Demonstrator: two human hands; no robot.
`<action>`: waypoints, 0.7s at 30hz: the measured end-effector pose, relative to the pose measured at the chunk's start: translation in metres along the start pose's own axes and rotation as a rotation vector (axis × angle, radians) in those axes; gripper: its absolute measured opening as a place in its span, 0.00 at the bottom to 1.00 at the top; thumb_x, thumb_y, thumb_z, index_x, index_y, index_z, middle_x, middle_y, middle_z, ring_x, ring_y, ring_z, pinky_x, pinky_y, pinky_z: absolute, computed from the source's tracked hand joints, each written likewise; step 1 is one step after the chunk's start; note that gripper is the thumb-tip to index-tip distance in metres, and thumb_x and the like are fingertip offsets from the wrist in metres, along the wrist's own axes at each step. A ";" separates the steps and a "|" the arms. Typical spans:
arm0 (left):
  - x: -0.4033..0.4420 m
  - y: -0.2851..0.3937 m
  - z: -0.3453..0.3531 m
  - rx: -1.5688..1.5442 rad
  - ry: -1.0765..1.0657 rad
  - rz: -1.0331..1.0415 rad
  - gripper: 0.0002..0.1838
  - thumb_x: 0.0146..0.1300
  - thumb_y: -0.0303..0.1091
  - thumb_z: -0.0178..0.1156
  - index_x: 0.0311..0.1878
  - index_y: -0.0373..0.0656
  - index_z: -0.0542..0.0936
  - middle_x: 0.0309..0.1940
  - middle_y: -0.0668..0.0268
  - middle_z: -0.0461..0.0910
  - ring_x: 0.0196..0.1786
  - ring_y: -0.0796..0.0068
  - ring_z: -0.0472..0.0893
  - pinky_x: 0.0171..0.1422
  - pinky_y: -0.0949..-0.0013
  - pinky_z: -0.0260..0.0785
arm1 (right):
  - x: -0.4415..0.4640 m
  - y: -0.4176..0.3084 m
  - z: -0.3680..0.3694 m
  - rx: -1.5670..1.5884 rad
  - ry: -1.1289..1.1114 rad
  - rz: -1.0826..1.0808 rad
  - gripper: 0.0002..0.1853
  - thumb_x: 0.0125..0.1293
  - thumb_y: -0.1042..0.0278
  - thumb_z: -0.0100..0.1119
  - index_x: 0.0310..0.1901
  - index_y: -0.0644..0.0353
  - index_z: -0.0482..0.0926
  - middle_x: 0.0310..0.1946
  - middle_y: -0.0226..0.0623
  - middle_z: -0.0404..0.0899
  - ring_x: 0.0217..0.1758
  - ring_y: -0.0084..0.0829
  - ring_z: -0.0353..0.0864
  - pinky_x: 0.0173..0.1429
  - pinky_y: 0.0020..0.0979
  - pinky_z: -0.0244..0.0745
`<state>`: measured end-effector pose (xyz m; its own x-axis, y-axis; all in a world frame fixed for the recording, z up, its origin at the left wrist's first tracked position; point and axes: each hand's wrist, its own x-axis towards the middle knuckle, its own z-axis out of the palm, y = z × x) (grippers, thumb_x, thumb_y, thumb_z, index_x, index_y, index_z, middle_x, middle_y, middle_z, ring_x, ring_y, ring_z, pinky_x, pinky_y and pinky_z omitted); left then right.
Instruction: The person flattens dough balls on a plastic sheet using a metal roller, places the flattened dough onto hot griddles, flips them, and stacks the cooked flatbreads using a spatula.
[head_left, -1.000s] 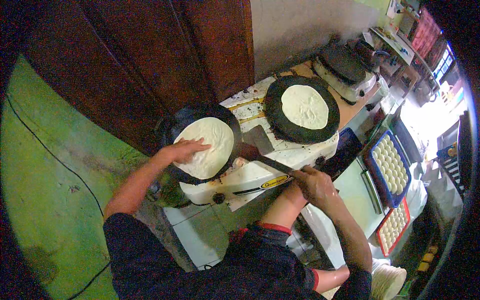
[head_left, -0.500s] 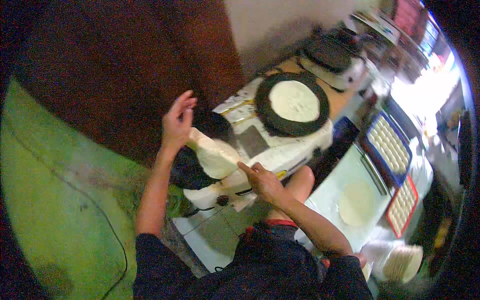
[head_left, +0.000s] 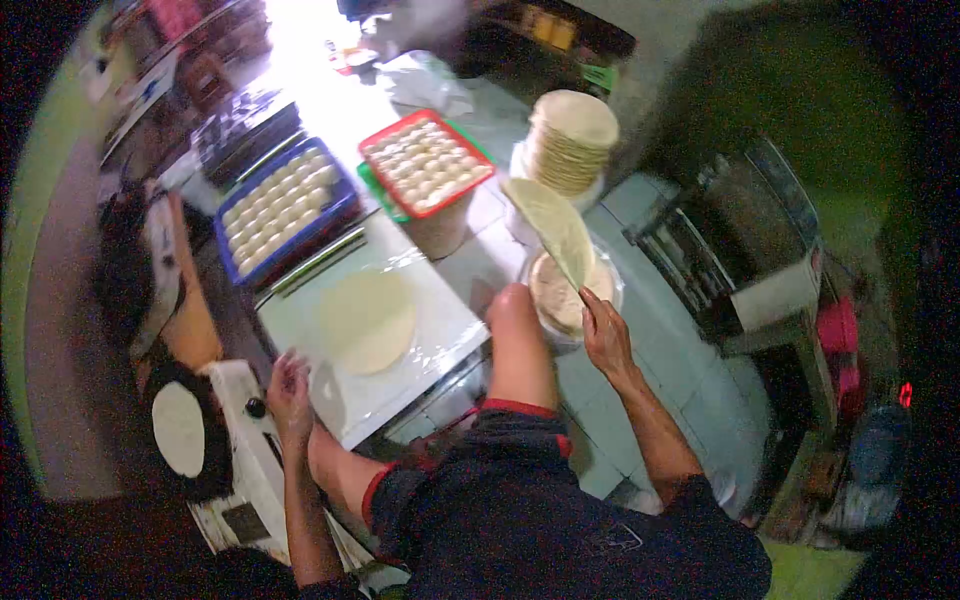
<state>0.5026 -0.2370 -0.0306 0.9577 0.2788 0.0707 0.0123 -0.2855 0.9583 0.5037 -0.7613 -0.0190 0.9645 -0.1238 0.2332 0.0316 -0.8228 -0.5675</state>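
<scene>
My right hand [head_left: 608, 335] pinches the edge of a thin flatbread [head_left: 548, 225], which hangs tilted above a round tub [head_left: 618, 292] with pale flatbread in it. A tall stack of flatbreads [head_left: 572, 135] stands just beyond. My left hand [head_left: 290, 392] is empty, its fingers loosely bent and slightly blurred, by the near left corner of a white board [head_left: 440, 345]. On that board lies a thin, round dough sheet [head_left: 368, 320]. To the left, another dough round [head_left: 179, 428] sits on a dark round pan [head_left: 160, 385] of a white stove [head_left: 250, 450].
A blue tray [head_left: 228, 262] and a red tray [head_left: 408, 212], both filled with dough balls, stand beyond the board. Dark metal equipment [head_left: 700, 250] is at the right on the tiled floor [head_left: 640, 410]. My bare knees flank the board.
The view has swung right, from the stove to the board and tub. My right hand has carried the flatbread from the stove to above the tub. My left hand has come away from the stove's pan.
</scene>
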 end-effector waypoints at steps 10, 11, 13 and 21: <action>0.027 0.030 0.150 0.277 -0.537 0.097 0.16 0.71 0.26 0.56 0.61 0.38 0.78 0.49 0.58 0.84 0.51 0.68 0.84 0.57 0.65 0.75 | -0.041 0.119 -0.013 0.610 -0.218 0.729 0.20 0.75 0.68 0.50 0.66 0.61 0.75 0.36 0.39 0.87 0.26 0.25 0.83 0.40 0.34 0.82; 0.022 0.027 0.150 0.274 -0.551 0.048 0.16 0.71 0.25 0.57 0.61 0.38 0.78 0.49 0.59 0.84 0.50 0.69 0.84 0.56 0.66 0.75 | -0.045 0.138 0.001 0.618 -0.220 0.695 0.21 0.75 0.67 0.51 0.67 0.59 0.74 0.35 0.38 0.86 0.23 0.24 0.81 0.37 0.33 0.81; 0.010 0.007 0.144 0.267 -0.581 -0.049 0.16 0.71 0.25 0.57 0.61 0.38 0.78 0.48 0.61 0.84 0.49 0.71 0.84 0.55 0.67 0.75 | -0.060 0.193 0.048 0.634 -0.219 0.628 0.22 0.75 0.67 0.53 0.69 0.56 0.73 0.32 0.36 0.85 0.18 0.21 0.78 0.31 0.31 0.78; -0.013 -0.014 0.117 0.302 -0.568 -0.138 0.16 0.73 0.29 0.57 0.61 0.36 0.77 0.53 0.54 0.83 0.53 0.70 0.83 0.56 0.65 0.75 | -0.074 0.238 0.086 -0.025 0.057 0.284 0.15 0.64 0.63 0.66 0.47 0.62 0.80 0.39 0.42 0.82 0.37 0.43 0.84 0.42 0.41 0.79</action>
<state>0.5237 -0.3435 -0.0772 0.9433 -0.1721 -0.2838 0.1472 -0.5496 0.8224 0.4623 -0.8997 -0.2392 0.9177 -0.3812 0.1120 -0.2447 -0.7644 -0.5965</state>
